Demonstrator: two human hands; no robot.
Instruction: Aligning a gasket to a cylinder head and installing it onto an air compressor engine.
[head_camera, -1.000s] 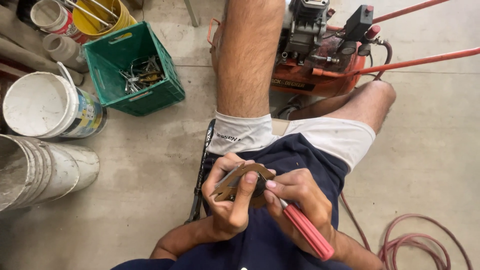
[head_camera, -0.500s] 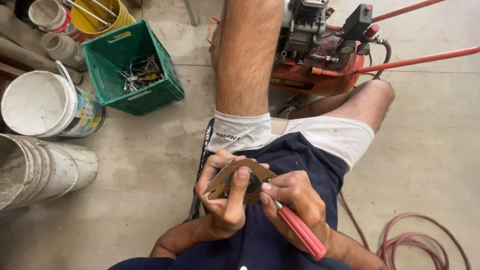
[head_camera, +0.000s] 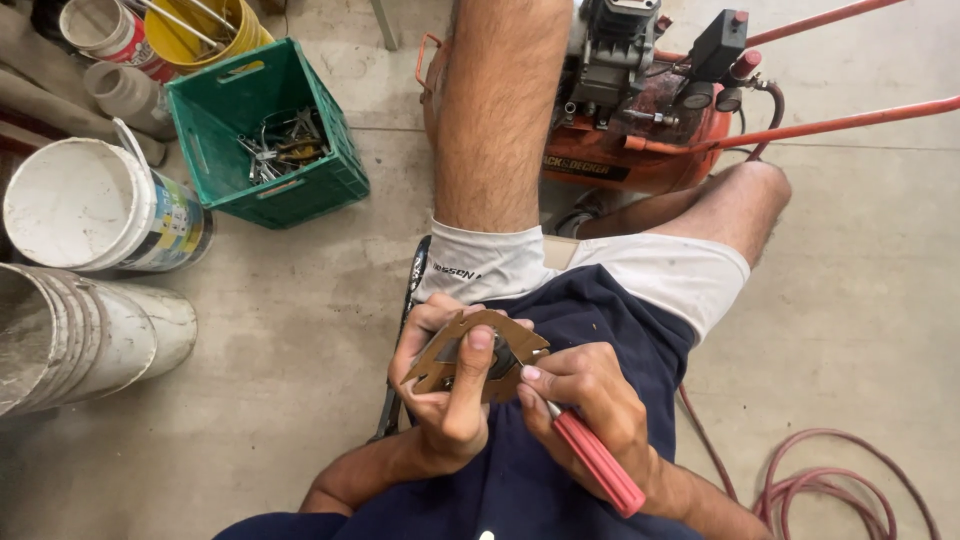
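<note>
I sit on a concrete floor with my legs out in front. My left hand (head_camera: 445, 395) grips a flat brown gasket-like part (head_camera: 505, 340) with a dark metal piece behind it, thumb pressed on its face. My right hand (head_camera: 590, 400) holds a screwdriver with a red handle (head_camera: 598, 462); its tip meets the part at the lower right edge. Both hands work close together above my lap.
A green plastic crate (head_camera: 265, 190) with metal tools stands at upper left, with a yellow bucket (head_camera: 200, 30) behind it. White buckets (head_camera: 90, 210) lie at the left. An orange air compressor (head_camera: 640, 130) sits beyond my knees. A red hose (head_camera: 820, 480) coils at lower right.
The brown part has turned slightly in my left hand, and the thumb has shifted onto its face. The screwdriver stays against it.
</note>
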